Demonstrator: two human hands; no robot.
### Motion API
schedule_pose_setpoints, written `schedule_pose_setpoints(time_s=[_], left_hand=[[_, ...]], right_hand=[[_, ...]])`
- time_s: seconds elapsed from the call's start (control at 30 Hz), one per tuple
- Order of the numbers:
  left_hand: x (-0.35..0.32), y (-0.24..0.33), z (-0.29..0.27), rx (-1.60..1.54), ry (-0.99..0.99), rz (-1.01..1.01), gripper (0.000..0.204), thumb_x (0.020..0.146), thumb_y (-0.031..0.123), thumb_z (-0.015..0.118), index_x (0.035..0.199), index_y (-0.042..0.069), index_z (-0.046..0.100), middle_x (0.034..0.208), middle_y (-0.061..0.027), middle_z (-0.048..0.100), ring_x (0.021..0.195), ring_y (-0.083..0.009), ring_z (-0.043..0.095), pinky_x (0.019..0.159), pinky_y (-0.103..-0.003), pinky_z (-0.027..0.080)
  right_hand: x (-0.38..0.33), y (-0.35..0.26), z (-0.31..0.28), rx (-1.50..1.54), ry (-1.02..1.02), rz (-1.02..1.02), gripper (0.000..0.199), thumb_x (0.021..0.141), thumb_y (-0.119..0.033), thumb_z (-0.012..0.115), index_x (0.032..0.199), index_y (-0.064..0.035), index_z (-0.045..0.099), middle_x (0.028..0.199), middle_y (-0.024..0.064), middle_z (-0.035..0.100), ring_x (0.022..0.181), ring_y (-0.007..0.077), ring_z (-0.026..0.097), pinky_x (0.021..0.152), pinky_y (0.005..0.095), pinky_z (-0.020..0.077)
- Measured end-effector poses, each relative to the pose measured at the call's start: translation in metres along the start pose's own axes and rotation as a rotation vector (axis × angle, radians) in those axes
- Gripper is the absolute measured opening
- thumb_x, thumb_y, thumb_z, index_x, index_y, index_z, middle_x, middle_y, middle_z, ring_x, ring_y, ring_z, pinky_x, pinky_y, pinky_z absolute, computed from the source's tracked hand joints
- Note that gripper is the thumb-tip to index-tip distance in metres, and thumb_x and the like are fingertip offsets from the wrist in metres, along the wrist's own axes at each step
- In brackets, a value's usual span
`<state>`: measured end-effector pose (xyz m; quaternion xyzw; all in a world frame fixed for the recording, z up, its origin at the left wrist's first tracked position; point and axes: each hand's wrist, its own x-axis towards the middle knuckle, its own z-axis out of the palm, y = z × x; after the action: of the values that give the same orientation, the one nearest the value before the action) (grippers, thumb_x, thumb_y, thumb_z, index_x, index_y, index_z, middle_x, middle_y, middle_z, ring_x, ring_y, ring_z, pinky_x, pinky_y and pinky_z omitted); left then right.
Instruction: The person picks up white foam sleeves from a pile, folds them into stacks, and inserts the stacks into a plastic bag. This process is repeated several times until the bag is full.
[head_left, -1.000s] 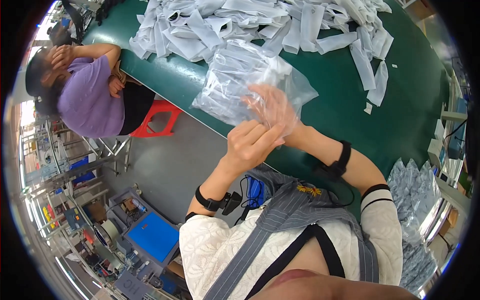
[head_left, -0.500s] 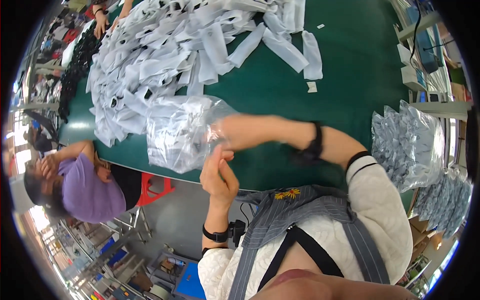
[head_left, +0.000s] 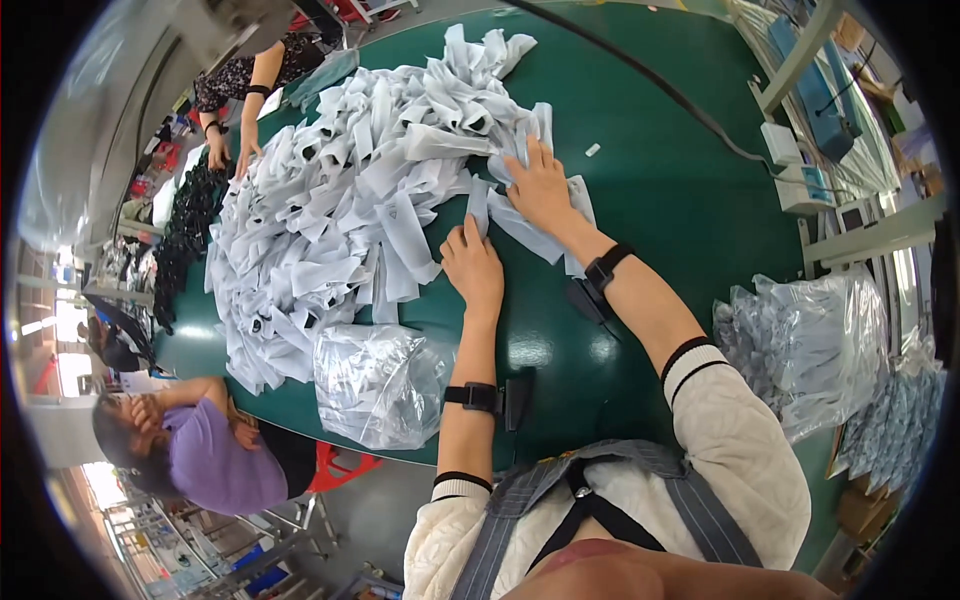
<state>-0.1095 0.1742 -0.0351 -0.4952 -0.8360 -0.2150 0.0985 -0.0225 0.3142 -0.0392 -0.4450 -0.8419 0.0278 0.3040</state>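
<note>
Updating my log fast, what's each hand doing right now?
Left hand: open, reaching a white pouch; no grip visible.
Right hand: open, fingers spread over white pouches.

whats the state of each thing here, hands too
left hand: fingers at a loose pouch, grip unclear
right hand: open, resting on pouches
white pouches: loosely heaped
near clear bag: filled, lying untouched on the table
right-hand clear bag: filled
black items: heaped
red stool: apparently occupied
</note>
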Motion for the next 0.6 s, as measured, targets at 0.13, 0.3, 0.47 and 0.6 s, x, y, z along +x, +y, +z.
schedule_pose_setpoints(time_s=[0.13,0.3,0.47,0.6], left_hand=[[-0.041,0.033,-0.01,-0.133,-0.104,0.034,0.048,0.084,0.009,0.064,0.131,0.008,0.051,0.112,-0.0127,0.053,0.103,-0.0341,0.053,0.08,-0.043,0.048],[-0.116,0.055,-0.03,-0.17,-0.172,0.108,0.053,0.079,0.002,0.066,0.13,0.005,0.052,0.105,-0.0126,0.054,0.097,-0.0326,0.055,0.077,-0.04,0.049],[-0.189,0.051,-0.041,-0.317,-0.296,0.269,0.051,0.077,-0.003,0.063,0.127,0.005,0.055,0.093,-0.0125,0.056,0.088,-0.0319,0.057,0.076,-0.041,0.049],[-0.199,0.043,-0.088,-0.403,-0.12,0.338,0.037,0.078,-0.008,0.058,0.113,0.004,0.064,0.083,-0.0125,0.058,0.08,-0.0297,0.057,0.068,-0.038,0.047]], right_hand=[[-0.06,0.017,-0.028,0.11,-0.055,0.015,0.044,0.072,-0.014,0.066,0.116,-0.0111,0.061,0.138,0.021,0.04,0.124,0.0367,0.043,0.096,0.0486,0.0371],[-0.144,0.023,-0.075,0.148,-0.096,0.078,0.044,0.073,-0.01,0.064,0.117,-0.0082,0.06,0.135,0.0189,0.045,0.122,0.0336,0.046,0.095,0.0451,0.0379],[-0.214,0.042,-0.127,0.211,0.012,0.079,0.037,0.077,-0.013,0.065,0.114,-0.0069,0.06,0.128,0.0164,0.049,0.114,0.0342,0.05,0.089,0.0426,0.0393],[-0.276,0.033,-0.185,0.409,-0.241,0.267,0.03,0.08,-0.019,0.068,0.108,-0.0095,0.06,0.114,0.014,0.055,0.108,0.0328,0.053,0.087,0.0437,0.0395]])
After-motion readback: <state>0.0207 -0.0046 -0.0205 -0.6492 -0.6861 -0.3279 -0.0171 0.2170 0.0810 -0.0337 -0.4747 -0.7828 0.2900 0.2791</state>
